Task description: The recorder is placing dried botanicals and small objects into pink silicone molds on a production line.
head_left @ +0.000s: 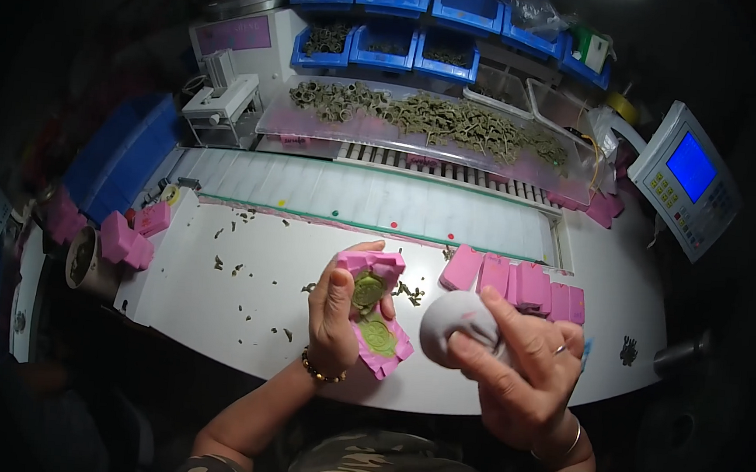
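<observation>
My left hand [335, 308] grips a pink rubber mould [374, 313] that lies open above the white table's front edge [238, 358]. Two round green wax pieces [372, 315] sit in its cavities. My thumb rests near the upper one. My right hand [522, 369] is closed around a soft white-grey pouch [453, 320], held just right of the mould. A ring and a bracelet are on that hand.
A row of shut pink moulds [515, 285] stands behind my right hand. Green wax scraps [244, 270] litter the table. Behind are a ribbed white conveyor strip [363, 200], a clear tray of green wax parts [430, 121], blue bins [391, 44] and a blue-screen control unit [687, 174].
</observation>
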`<state>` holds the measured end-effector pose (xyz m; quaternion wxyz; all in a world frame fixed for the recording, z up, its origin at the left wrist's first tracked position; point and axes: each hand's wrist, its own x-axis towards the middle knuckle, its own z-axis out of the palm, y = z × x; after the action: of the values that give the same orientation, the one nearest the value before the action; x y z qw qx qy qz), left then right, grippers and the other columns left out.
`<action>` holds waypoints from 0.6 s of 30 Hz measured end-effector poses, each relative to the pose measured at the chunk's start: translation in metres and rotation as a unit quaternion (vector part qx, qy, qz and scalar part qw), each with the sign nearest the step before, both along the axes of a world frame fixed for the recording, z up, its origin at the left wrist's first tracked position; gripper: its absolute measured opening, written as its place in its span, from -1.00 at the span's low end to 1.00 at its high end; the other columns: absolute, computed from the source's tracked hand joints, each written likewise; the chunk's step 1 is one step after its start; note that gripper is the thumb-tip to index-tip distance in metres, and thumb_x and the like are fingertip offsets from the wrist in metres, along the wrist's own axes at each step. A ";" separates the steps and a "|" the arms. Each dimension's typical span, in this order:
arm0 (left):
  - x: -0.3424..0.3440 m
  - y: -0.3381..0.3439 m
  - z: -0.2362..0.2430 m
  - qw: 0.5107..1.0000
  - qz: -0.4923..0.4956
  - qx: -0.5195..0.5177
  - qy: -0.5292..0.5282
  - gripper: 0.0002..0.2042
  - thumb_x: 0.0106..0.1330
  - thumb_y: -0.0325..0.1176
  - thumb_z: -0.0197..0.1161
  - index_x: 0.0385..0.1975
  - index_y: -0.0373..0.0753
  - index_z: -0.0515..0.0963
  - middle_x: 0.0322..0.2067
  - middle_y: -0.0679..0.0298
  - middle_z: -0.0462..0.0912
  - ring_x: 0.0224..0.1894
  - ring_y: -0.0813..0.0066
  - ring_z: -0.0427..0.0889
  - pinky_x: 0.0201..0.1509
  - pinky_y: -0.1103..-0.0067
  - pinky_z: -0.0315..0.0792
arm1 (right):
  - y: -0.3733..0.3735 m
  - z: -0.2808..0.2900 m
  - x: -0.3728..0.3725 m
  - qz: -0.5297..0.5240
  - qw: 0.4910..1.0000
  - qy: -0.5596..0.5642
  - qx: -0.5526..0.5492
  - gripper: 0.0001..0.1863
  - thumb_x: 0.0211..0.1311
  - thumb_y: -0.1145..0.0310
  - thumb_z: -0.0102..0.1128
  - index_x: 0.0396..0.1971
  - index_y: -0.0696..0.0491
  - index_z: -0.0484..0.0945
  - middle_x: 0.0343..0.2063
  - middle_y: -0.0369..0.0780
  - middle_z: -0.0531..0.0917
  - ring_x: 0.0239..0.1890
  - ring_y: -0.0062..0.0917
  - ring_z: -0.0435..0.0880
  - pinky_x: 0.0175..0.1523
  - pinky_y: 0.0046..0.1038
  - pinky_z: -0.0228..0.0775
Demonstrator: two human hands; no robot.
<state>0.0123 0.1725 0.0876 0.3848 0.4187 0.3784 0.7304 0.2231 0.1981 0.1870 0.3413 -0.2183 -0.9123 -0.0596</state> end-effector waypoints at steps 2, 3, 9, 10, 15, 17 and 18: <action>0.011 -0.001 0.010 0.999 -0.008 0.015 0.027 -0.33 0.53 0.15 -0.28 0.20 -0.44 0.30 -0.34 0.15 0.60 -0.41 0.51 0.57 -0.29 0.61 0.48 | -0.009 -0.015 -0.008 0.025 0.991 -0.127 0.019 -0.54 0.04 0.35 0.21 0.03 -0.22 0.65 0.11 -0.22 0.62 -0.38 -0.61 0.55 -0.21 -0.51 0.17; 0.019 0.001 0.023 0.990 0.050 0.042 0.126 -0.32 0.50 0.18 -0.23 0.20 -0.43 0.30 -0.32 0.14 0.60 -0.40 0.52 0.57 -0.28 0.62 0.48 | -0.006 -0.033 -0.009 0.032 0.988 -0.154 -0.014 -0.53 0.04 0.37 0.19 0.03 -0.23 0.64 0.12 -0.22 0.61 -0.40 -0.60 0.54 -0.21 -0.49 0.18; 0.003 0.009 -0.012 0.984 -0.056 -0.122 -0.114 -0.40 0.54 0.11 -0.26 0.05 -0.38 0.43 -0.43 0.13 0.60 -0.53 0.41 0.61 -0.38 0.54 0.53 | 0.014 -0.011 0.007 -0.011 0.990 -0.134 -0.035 -0.54 0.04 0.37 0.18 0.02 -0.20 0.65 0.11 -0.23 0.61 -0.37 -0.58 0.57 -0.15 -0.44 0.16; 0.005 0.009 -0.012 0.984 -0.055 -0.121 -0.115 -0.40 0.54 0.11 -0.26 0.05 -0.38 0.43 -0.43 0.13 0.60 -0.53 0.41 0.61 -0.38 0.54 0.53 | 0.014 -0.001 0.005 -0.041 0.998 -0.050 0.000 -0.56 0.05 0.37 0.19 0.01 -0.21 0.66 0.11 -0.23 0.61 -0.34 -0.59 0.58 -0.14 -0.46 0.15; 0.025 0.013 -0.007 0.984 -0.064 -0.150 -0.075 -0.44 0.59 -0.01 -0.33 -0.18 -0.40 0.52 -0.40 0.14 0.61 -0.51 0.42 0.61 -0.34 0.54 0.53 | 0.006 -0.017 -0.018 -0.024 0.986 -0.155 0.057 -0.56 0.07 0.31 0.22 0.02 -0.24 0.66 0.14 -0.24 0.60 -0.30 -0.60 0.58 -0.15 -0.52 0.15; 0.026 0.020 -0.018 0.988 -0.014 -0.131 -0.074 -0.44 0.59 -0.02 -0.33 -0.18 -0.40 0.52 -0.39 0.13 0.62 -0.50 0.43 0.62 -0.33 0.55 0.53 | 0.011 -0.041 -0.014 -0.020 0.986 -0.161 0.024 -0.50 0.06 0.35 0.19 0.07 -0.30 0.62 0.14 -0.26 0.60 -0.36 -0.60 0.54 -0.16 -0.51 0.17; 0.027 0.021 -0.021 0.986 0.005 -0.140 -0.092 -0.46 0.59 -0.02 -0.32 -0.19 -0.38 0.51 -0.40 0.14 0.62 -0.49 0.43 0.62 -0.34 0.54 0.54 | 0.018 -0.042 -0.004 -0.005 0.982 -0.188 -0.015 -0.48 0.06 0.37 0.18 0.09 -0.31 0.60 0.13 -0.27 0.60 -0.38 -0.59 0.54 -0.16 -0.49 0.18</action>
<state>0.0392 0.1933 0.0664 0.4689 0.2901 0.4419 0.7076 0.2192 0.2163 0.1451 0.1600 -0.2129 -0.9598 -0.0882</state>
